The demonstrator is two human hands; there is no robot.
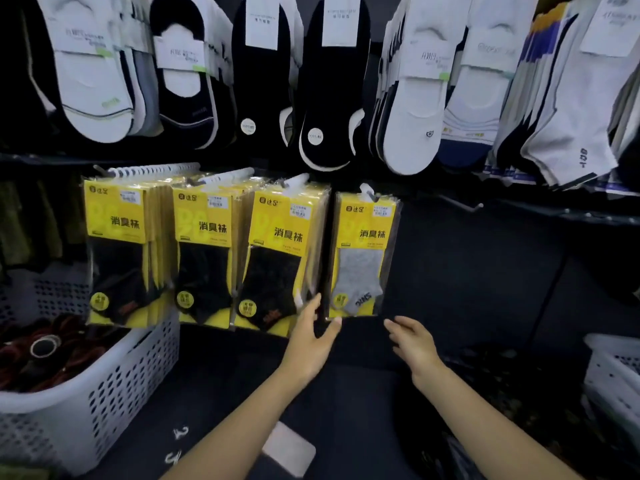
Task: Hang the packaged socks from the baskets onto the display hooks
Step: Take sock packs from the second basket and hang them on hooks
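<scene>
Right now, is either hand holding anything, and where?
Nothing is gripped. The left hand only touches the bottom-left corner of the hanging grey sock pack; the right hand is free.

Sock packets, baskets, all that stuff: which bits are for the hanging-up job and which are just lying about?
For the job: grey sock packet, black sock packets, bare hook, left hand, right hand, white basket.
Just lying about: loose socks on the top row, white card at the bottom.
</scene>
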